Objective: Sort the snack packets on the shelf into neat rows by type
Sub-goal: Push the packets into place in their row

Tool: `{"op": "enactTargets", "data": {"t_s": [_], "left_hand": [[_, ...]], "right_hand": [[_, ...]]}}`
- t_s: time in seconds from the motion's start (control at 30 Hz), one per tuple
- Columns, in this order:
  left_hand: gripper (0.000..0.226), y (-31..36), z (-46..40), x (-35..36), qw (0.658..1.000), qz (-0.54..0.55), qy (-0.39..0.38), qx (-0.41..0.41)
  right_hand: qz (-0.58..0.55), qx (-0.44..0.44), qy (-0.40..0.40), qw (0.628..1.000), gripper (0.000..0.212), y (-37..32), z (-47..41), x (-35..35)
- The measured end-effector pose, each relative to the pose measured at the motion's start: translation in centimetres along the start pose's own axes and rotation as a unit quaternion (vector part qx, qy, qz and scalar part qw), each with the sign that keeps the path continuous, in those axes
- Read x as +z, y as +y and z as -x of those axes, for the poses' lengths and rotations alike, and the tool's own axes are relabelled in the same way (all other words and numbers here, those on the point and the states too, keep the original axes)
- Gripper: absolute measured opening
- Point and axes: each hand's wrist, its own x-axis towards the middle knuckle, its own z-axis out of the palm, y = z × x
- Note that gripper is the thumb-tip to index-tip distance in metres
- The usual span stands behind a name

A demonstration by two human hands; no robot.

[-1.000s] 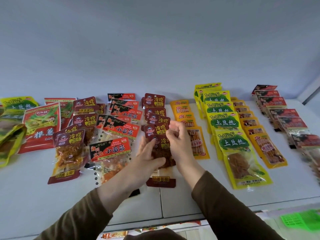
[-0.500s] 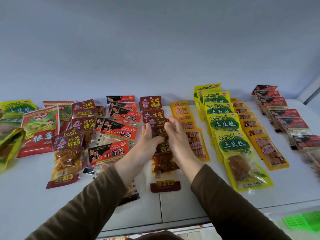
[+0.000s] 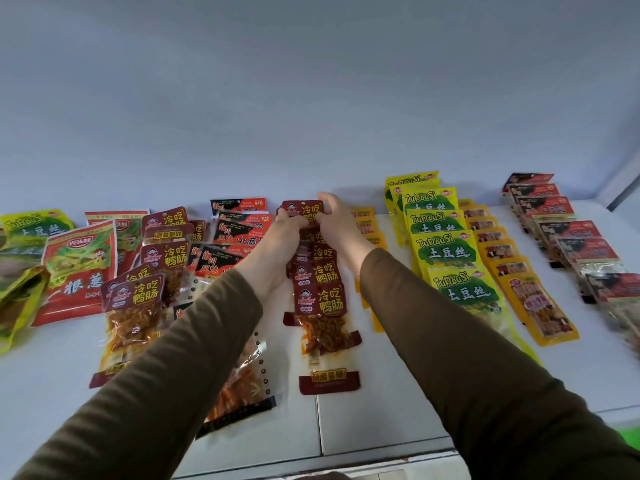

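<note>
Here, at the white shelf [image 3: 398, 427], a person in olive sleeves is reaching both arms deep toward the back wall, working on the central row of maroon duck-intestine packets [image 3: 320, 299]. The left hand [image 3: 289, 226] and right hand [image 3: 337, 221] are flanking the rearmost maroon packet [image 3: 304, 211], fingers curling in on its side edges, apparently squaring it with the packets overlapping below. That row is running front to back, each packet lying flat with its long axis pointing away from the viewer and its printed header toward the wall, shingled so every label is showing. To the right, the green-and-yellow potato-shred packets [image 3: 446, 251] and orange packets [image 3: 530, 299] are lying in like rows; the maroon packets at left [image 3: 138, 306] are waiting in a loose jumble.
</note>
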Motion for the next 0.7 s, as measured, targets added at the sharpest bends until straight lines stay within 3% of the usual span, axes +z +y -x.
{"op": "enactTargets", "data": {"t_s": [0.2,0.43,0.7], "left_hand": [[0.029,-0.1,2.1,-0.5,0.999,-0.003,-0.030,0.010],[0.028,-0.5,1.6,-0.3,1.000,0.014,-0.008,-0.012],[0.034,-0.7,-0.3,0.1,0.998,0.031,0.037,-0.045]], "right_hand": [[0.007,-0.034,0.013,0.999,0.043,1.4,0.9,-0.2],[0.043,0.007,-0.029,0.999,0.045,1.8,1.2,0.0],[-0.089,0.034,-0.027,0.995,0.027,1.1,1.6,-0.4]]}}
